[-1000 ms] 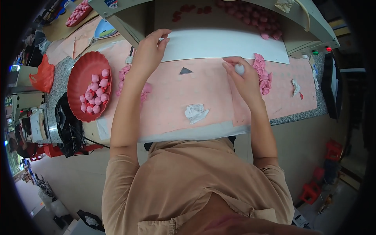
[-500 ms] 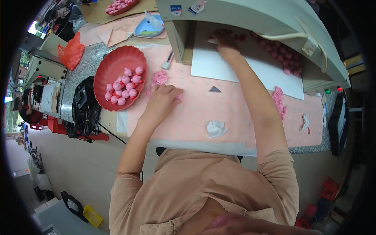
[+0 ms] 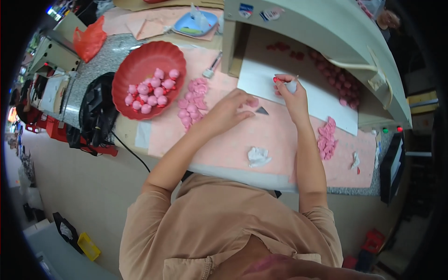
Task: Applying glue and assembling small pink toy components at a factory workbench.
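Note:
My left hand (image 3: 229, 109) is over the pink-covered table, its thumb and fingers pinching a small pink piece (image 3: 253, 102) beside a dark triangular piece (image 3: 262, 110). At the edge of the white board (image 3: 254, 77), my right hand (image 3: 294, 97) is closed round a small whitish squeeze bottle (image 3: 291, 86) with a thin tip. A small red piece (image 3: 276, 80) shows at its fingertips. Left of my left hand lie several pink rounded pieces (image 3: 192, 105). Farther left, a red scalloped bowl (image 3: 135, 53) holds several pink balls with red parts (image 3: 151, 88).
A pale box-like hood (image 3: 322, 30) arches over the board, with red pieces (image 3: 280, 46) and rows of pink balls (image 3: 333, 77) under it. Pink pieces (image 3: 328, 140), crumpled tissue (image 3: 258, 157), a brush (image 3: 212, 66) and a blue tray (image 3: 196, 23) lie around.
My right hand has come back from under the hood toward me with a red piece. My left hand has moved right, away from the pink pieces, carrying one. The view has shifted slightly.

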A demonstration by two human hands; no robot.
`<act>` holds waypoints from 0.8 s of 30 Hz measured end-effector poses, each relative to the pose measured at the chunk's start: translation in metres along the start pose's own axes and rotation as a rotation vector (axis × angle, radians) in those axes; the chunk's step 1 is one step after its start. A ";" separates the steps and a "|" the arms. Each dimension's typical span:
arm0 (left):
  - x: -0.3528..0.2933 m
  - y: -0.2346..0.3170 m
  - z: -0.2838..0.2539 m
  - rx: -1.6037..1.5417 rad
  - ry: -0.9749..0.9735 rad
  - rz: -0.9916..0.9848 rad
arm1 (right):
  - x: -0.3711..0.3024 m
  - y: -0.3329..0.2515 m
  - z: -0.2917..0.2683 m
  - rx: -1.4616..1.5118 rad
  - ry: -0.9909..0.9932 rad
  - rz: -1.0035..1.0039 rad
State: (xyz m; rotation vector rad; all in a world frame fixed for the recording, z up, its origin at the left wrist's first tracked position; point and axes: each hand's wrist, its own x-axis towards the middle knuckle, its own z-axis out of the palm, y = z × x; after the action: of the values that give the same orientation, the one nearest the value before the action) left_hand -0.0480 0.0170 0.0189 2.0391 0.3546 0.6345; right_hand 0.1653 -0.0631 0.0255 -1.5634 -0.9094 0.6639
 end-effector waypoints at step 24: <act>0.030 -0.007 0.043 -0.747 -0.048 -0.543 | -0.060 -0.019 0.024 -0.400 -0.062 -0.253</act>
State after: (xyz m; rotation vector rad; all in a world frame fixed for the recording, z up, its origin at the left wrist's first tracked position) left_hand 0.0012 0.0053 0.0035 1.1697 0.5240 0.3048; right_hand 0.1098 -0.0998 0.0354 -1.7415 -1.3221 0.3641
